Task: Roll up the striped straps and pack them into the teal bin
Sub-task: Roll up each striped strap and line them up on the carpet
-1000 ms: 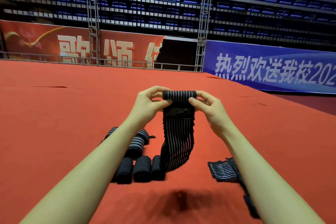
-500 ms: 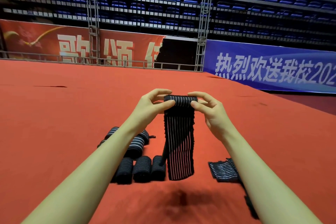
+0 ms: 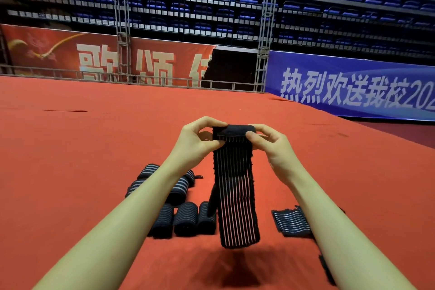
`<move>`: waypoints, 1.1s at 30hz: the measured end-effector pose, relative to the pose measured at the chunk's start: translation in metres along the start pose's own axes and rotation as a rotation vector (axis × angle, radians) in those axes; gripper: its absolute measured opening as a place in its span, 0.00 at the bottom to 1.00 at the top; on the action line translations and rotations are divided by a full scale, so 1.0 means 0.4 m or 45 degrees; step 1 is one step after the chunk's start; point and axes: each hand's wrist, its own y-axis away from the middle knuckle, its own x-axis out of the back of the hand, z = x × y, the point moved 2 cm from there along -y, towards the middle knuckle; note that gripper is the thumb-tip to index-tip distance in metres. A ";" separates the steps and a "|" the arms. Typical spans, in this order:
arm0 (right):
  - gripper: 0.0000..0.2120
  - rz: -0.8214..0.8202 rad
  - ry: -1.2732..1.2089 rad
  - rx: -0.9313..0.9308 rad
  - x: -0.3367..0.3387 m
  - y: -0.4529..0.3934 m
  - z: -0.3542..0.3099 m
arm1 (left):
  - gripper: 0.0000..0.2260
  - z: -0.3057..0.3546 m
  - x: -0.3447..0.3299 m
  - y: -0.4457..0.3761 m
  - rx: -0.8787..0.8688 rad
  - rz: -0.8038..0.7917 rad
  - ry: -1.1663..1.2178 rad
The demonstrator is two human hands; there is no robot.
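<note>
Both hands, left point(image 3: 196, 142) and right point(image 3: 270, 146), pinch the rolled top of a striped strap point(image 3: 236, 186) above the red floor point(image 3: 70, 148); its long tail hangs straight down between them, level, neither nearer.

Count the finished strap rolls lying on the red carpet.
5: three rolled straps in a near row, two rolled straps behind them, partly hidden by the left forearm, which may conceal more.

Two bare forearms, no sleeves, left hand point(image 3: 196, 142), right hand point(image 3: 273, 146), short plain nails
</note>
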 end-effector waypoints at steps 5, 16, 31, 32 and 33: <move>0.09 -0.023 0.016 0.022 0.000 -0.001 -0.001 | 0.12 0.001 0.006 0.000 0.054 -0.045 -0.029; 0.12 -0.067 0.093 -0.034 -0.001 0.005 0.012 | 0.16 -0.013 0.002 -0.002 0.048 0.017 0.073; 0.11 -0.038 0.056 -0.018 -0.009 0.008 0.024 | 0.13 -0.027 -0.002 0.011 0.067 -0.023 0.008; 0.11 -0.030 0.062 -0.036 -0.011 0.010 0.030 | 0.14 -0.032 -0.001 0.017 0.072 -0.012 0.027; 0.11 -0.015 0.071 -0.054 -0.011 0.012 0.036 | 0.15 -0.038 -0.001 0.021 0.075 -0.004 0.040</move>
